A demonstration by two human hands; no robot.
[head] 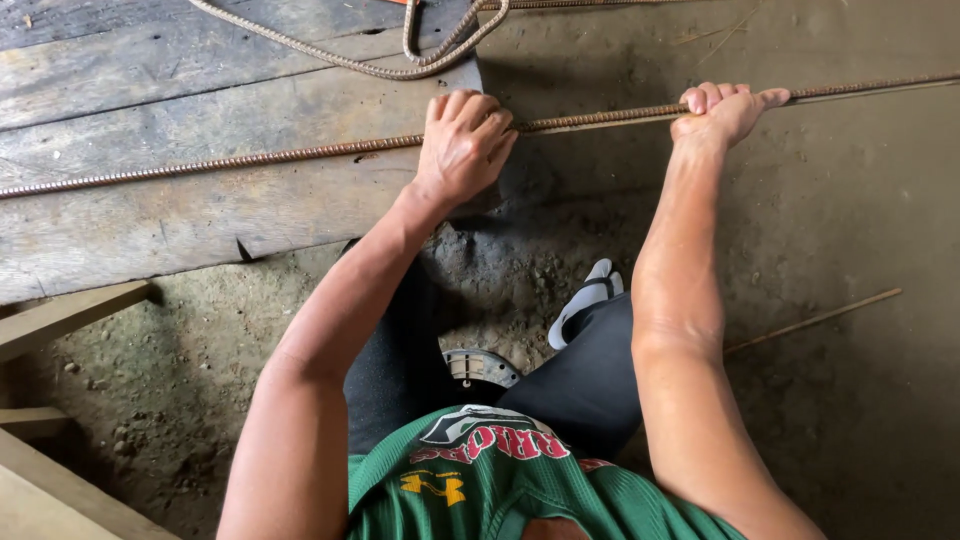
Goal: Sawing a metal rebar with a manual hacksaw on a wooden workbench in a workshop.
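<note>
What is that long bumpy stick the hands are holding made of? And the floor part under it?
The long ribbed rod looks like steel, its brown coat probably rust. Both the left hand and right hand grip it. The planks look like bare, weathered wood: grey, grainy, cracked.

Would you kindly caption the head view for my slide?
Both hands, left hand and right hand, grip a ribbed steel bar over wooden planks.

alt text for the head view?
Both hands, left hand and right hand, grip a long ribbed steel rebar lying across weathered wooden planks and a dirt floor, seen from above.
</note>
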